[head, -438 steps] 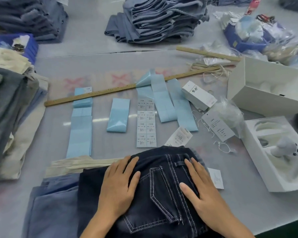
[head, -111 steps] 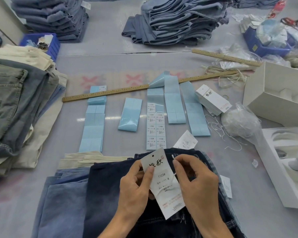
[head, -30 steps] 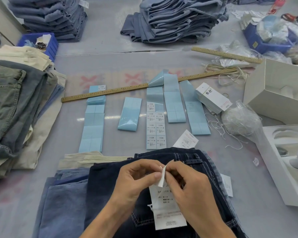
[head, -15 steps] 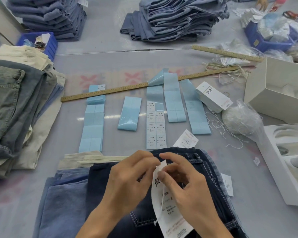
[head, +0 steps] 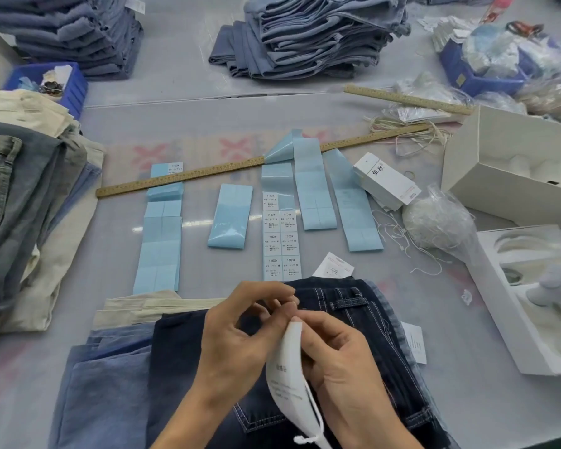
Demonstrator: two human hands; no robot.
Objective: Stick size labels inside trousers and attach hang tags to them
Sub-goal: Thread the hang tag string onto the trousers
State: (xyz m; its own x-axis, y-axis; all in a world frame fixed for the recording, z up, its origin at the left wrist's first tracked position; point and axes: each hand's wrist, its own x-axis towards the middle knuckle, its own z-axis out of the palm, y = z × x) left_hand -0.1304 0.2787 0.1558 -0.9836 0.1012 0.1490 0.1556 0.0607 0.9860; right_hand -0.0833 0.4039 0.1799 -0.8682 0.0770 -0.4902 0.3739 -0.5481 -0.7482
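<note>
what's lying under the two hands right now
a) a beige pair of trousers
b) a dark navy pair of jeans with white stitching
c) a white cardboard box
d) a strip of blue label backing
b: the left hand and right hand work a white hang tag directly over the dark navy jeans, whose white-stitched belt loop and pocket seams show around them.
</note>
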